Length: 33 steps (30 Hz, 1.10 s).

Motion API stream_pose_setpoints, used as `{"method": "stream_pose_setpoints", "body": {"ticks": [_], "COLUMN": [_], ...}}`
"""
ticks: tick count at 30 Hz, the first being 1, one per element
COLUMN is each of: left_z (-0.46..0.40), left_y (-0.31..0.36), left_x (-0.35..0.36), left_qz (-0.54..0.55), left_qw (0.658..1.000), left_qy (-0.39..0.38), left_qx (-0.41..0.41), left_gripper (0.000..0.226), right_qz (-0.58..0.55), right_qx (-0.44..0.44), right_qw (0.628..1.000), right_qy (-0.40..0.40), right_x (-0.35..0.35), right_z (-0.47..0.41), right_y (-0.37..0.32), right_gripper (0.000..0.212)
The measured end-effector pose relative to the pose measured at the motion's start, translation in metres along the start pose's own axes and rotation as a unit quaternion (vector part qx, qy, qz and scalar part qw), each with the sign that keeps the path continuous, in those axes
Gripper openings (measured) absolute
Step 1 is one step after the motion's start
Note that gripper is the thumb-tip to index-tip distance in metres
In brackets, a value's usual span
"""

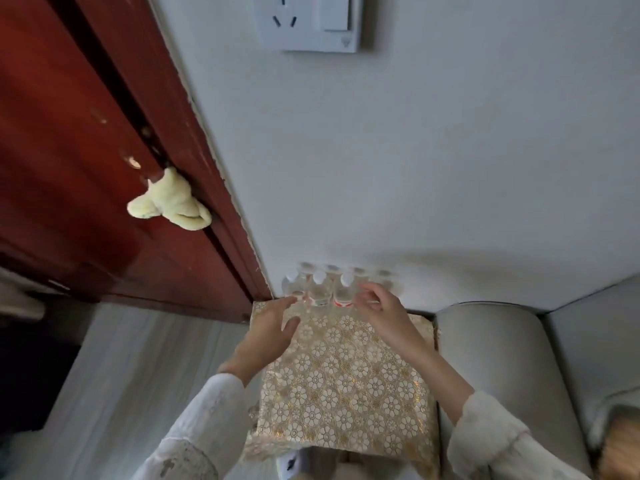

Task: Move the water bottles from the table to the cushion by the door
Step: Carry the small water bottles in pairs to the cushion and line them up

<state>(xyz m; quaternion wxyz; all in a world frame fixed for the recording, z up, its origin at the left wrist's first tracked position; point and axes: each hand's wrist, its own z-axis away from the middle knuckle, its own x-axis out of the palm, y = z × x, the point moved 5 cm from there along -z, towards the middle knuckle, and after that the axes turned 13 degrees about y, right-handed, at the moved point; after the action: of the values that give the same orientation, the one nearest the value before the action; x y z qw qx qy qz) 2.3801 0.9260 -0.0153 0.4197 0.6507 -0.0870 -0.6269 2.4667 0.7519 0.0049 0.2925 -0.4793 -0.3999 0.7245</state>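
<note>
Your single head camera looks steeply down and forward from above, close over the patterned cushion (341, 382). It faces the white wall (415, 168), with the red door (86, 168) at your left edge.

Gold-and-white floral cushion (343, 382) — the carrier

Water bottles (320, 289) stand upright along its far edge, against the wall (415, 168).

Left hand (273, 327), right hand (379, 311) (both loose).
</note>
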Motion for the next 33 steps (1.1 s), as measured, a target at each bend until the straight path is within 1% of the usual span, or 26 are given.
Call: {"method": "stream_pose_setpoints", "body": {"ticks": [2, 4, 7, 9, 13, 16, 20, 24, 27, 30, 33], "left_z": [0.024, 0.05, 0.097, 0.127, 0.229, 0.318, 0.453, 0.606, 0.728, 0.846, 0.96], "left_y": [-0.012, -0.024, -0.041, -0.046, -0.051, -0.057, -0.07, -0.082, -0.087, -0.09, -0.083], "left_x": [-0.029, -0.055, -0.095, -0.115, -0.141, -0.152, -0.167, -0.169, -0.154, -0.133, -0.116], "left_qz": [0.025, 0.051, 0.076, 0.086, 0.129, 0.142, 0.14, 0.128, 0.104, 0.09, 0.065], "left_qw": [0.998, 0.993, 0.973, 0.956, 0.9, 0.85, 0.766, 0.675, 0.613, 0.555, 0.497], "left_qy": [0.029, 0.069, 0.17, 0.234, 0.361, 0.442, 0.544, 0.627, 0.674, 0.698, 0.719], "left_qx": [-0.041, -0.086, -0.135, -0.154, -0.208, -0.251, -0.313, -0.368, -0.4, -0.443, -0.481], "left_gripper": [0.038, 0.035, 0.034, 0.031, 0.026, 0.027, 0.024, 0.024, 0.022, 0.02, 0.02], "right_qz": [0.014, 0.033, 0.048, 0.042, 0.029, 0.011, 0.014, 0.01, 0.016, 0.033, 0.044], "right_qx": [-0.026, -0.056, -0.1, -0.125, -0.185, -0.205, -0.243, -0.275, -0.29, -0.294, -0.301], "right_qw": [0.999, 0.995, 0.98, 0.972, 0.945, 0.919, 0.851, 0.777, 0.724, 0.673, 0.607], "right_qy": [-0.029, -0.078, -0.163, -0.192, -0.267, -0.335, -0.464, -0.567, -0.626, -0.678, -0.734], "right_x": [0.012, 0.026, 0.045, 0.051, 0.08, 0.122, 0.179, 0.215, 0.234, 0.251, 0.257], "right_z": [0.016, 0.032, 0.055, 0.066, 0.123, 0.198, 0.335, 0.478, 0.589, 0.705, 0.824], "right_y": [-0.021, -0.042, -0.078, -0.101, -0.149, -0.172, -0.188, -0.194, -0.173, -0.139, -0.109], "right_gripper": [0.043, 0.04, 0.036, 0.033, 0.027, 0.021, 0.018, 0.015, 0.013, 0.012, 0.012]}}
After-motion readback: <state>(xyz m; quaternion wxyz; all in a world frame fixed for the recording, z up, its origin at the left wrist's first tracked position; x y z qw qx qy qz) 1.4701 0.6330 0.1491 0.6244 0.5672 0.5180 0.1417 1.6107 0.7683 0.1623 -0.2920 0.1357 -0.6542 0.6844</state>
